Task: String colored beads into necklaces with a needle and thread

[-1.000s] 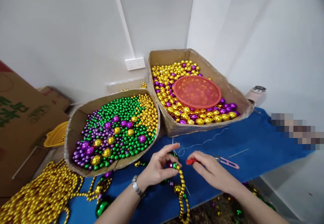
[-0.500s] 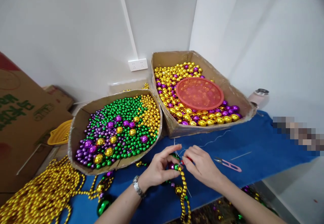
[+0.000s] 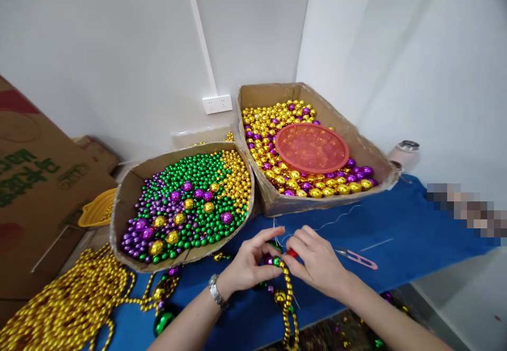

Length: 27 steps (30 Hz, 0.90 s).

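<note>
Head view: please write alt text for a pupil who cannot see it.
The left hand holds a strand of shiny gold, green and purple round beads, while the right hand, close beside it, has its grip on a small red object. Beyond, a brown cardboard box of loose beads stands beside a second cardboard box.

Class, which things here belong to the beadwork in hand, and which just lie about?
Likely part of the job: gold bead strand in the left hand; red item in the right hand; loose beads; pink snips.
Probably just lying about: pink container; printed carton.
</note>
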Motion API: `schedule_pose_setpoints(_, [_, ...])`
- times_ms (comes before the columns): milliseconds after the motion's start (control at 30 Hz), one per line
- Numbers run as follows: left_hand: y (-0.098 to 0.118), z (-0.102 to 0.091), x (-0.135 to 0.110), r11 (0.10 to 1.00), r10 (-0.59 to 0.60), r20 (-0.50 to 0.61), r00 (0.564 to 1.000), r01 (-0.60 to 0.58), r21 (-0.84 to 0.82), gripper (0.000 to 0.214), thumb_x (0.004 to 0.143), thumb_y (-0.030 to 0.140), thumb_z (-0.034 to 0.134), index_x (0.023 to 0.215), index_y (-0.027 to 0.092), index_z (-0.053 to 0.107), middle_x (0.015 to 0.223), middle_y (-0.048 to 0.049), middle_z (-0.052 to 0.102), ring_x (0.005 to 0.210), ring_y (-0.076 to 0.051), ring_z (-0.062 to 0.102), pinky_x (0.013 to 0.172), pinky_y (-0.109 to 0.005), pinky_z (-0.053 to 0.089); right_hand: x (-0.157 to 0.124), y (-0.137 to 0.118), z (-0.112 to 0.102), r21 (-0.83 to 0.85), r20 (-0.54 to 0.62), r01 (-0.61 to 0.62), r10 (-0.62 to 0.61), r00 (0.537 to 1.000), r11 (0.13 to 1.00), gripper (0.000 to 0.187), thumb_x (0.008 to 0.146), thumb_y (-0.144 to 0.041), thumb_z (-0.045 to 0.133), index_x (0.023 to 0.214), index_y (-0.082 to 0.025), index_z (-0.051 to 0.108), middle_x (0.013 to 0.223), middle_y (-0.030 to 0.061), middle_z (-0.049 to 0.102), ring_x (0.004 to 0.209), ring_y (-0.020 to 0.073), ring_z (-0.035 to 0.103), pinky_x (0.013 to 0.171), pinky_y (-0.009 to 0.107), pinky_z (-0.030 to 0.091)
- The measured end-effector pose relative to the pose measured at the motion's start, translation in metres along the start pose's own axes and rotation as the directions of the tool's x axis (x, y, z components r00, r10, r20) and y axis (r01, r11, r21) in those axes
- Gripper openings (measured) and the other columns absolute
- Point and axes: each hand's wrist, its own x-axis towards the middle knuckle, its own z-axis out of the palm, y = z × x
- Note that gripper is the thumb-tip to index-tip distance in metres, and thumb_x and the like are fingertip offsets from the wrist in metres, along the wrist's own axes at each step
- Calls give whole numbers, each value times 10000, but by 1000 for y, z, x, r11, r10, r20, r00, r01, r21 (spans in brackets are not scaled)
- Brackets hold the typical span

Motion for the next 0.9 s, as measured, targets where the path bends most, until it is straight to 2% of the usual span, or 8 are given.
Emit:
schedule_pose_setpoints(67, [4, 1, 1, 999, 12, -2, 1000, -12, 36, 686, 719, 238, 741, 1342, 261, 454, 1266, -131, 531, 880, -182, 616, 813, -336, 506, -8, 7, -1, 9, 22, -39, 39, 999, 999, 235, 897, -370, 452, 791, -211, 588, 760, 51, 597, 761, 190, 507, 674, 298, 404])
schedule_pose_setpoints(200, [19, -1, 7, 984, 110, -24, 994, -106, 146, 677, 746, 231, 715, 1357, 265, 426, 1305, -131, 509, 878, -183, 642, 901, -385, 478, -48, 37, 16, -16, 6, -287, 287, 958, 958, 241, 919, -412, 407, 994, -248, 568, 904, 42, 652, 854, 197, 584, 739, 311, 454])
schedule_pose_setpoints(333, [48, -3, 21, 923, 278, -67, 958, -247, 296, 670, 772, 196, 682, 1375, 249, 394, 1236, -110, 577, 912, -182, 639, 999, -426, 415, -95, 59, 45, -51, -39, -413, 412, 910, 909, 370, 920, -475, 341, 778, -240, 589, 718, 69, 638, 728, 238, 613, 625, 344, 470])
schedule_pose_setpoints(433, [81, -1, 32, 848, 424, -89, 901, -360, 390, 688, 774, 183, 671, 1389, 253, 370, 1321, -117, 520, 918, -176, 638, 1012, -435, 414, -105, 61, 48, 13, -39, -428, 429, 903, 903, 351, 893, -494, 388, 828, -246, 628, 834, 90, 668, 836, 267, 629, 723, 398, 490])
schedule_pose_setpoints(533, [122, 5, 41, 727, 576, -86, 813, -462, 508, 690, 767, 170, 668, 1386, 268, 378, 1409, -116, 432, 909, -172, 639, 974, -419, 458, -88, 52, 34, 163, -24, -391, 400, 916, 906, 303, 916, -434, 390, 1024, -255, 608, 1018, 83, 664, 958, 243, 622, 830, 398, 489])
schedule_pose_setpoints(667, [181, 16, 48, 547, 730, -18, 683, -569, 613, 680, 755, 159, 665, 1373, 261, 400, 1425, -100, 413, 988, -205, 620, 841, -353, 533, -47, 32, 17, 393, -32, -279, 316, 948, 876, 342, 952, -380, 341, 1236, -243, 473, 1129, 95, 627, 1012, 200, 617, 851, 348, 504])
schedule_pose_setpoints(800, [234, 24, 53, 375, 817, 41, 575, -586, 718, 697, 737, 125, 661, 1372, 234, 394, 1428, -76, 417, 1121, -242, 564, 813, -298, 542, -4, 11, 13, 543, -130, -141, 249, 960, 828, 496, 930, -437, 373, 1371, -225, 290, 1253, 138, 532, 1116, 216, 557, 920, 388, 466])
schedule_pose_setpoints(900, [263, 30, 59, 292, 847, 60, 528, -556, 778, 721, 739, 101, 649, 1387, 218, 357, 1443, -74, 400, 1140, -238, 559, 786, -254, 546, 25, -11, 6, 610, -171, -37, 178, 969, 791, 625, 899, -497, 413, 1418, -222, 199, 1311, 148, 477, 1164, 229, 518, 941, 403, 449])
